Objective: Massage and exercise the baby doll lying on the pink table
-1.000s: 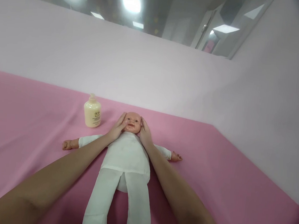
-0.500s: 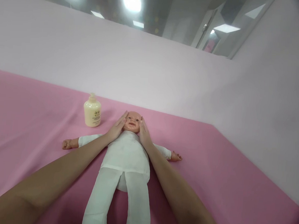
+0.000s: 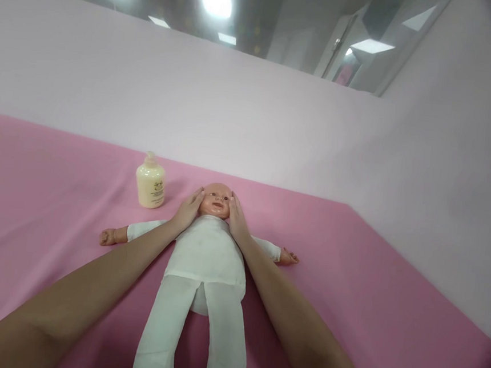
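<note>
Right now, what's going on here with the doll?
A person has both hands on a baby doll that lies on its back on a pink cloth. The left hand is flat against one side of the doll's head, the right hand against the other. A cream pump bottle stands upright beside the head, untouched.

Both of my bare forearms reach forward from the bottom corners of the view and converge toward the middle. My left hand (image 3: 188, 211) lies with fingers extended and close together, palm turned inward — not closed into a grip. My right hand (image 3: 236, 217) mirrors it, fingers straight and pointing away from me, palm facing the left one. The two hands sit near each other, level, wrists nearly straight — elbows out of view.
</note>
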`<state>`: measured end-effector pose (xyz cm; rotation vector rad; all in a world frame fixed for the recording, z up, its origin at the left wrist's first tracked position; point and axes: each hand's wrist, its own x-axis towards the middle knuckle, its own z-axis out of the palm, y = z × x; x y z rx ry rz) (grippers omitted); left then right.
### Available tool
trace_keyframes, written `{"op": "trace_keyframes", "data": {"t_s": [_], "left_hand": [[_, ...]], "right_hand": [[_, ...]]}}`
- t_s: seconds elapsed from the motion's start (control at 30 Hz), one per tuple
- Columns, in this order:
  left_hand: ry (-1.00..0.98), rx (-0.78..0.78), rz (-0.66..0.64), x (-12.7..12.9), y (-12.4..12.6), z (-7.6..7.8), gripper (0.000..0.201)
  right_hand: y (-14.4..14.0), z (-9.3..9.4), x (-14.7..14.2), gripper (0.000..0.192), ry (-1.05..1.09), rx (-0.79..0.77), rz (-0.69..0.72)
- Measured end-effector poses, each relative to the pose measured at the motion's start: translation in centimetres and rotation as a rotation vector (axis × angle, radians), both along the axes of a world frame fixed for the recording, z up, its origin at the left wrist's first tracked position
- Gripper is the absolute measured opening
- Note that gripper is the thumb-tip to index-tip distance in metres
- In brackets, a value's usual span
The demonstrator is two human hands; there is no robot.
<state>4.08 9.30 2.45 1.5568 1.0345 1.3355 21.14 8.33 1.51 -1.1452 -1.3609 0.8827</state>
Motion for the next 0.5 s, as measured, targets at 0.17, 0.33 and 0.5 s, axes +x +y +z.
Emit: {"op": "trace_keyframes", "data": {"t_s": [0.17, 0.33, 0.5], "left_hand": [[0.142, -0.06, -0.019, 0.0, -0.5, 0.4, 0.082], [0.137, -0.053, -0.031, 0.2, -0.5, 0.5, 0.082], [0.103, -0.042, -0.058, 0.3, -0.4, 0.3, 0.079]], "right_hand": [[-0.9, 0.8, -0.2, 0.095, -0.079, -0.09, 0.027], [-1.1, 1.2, -0.5, 0.09, -0.104, -0.07, 0.012], [-1.3, 1.3, -0.6, 0.087, -0.11, -0.062, 0.008]]}}
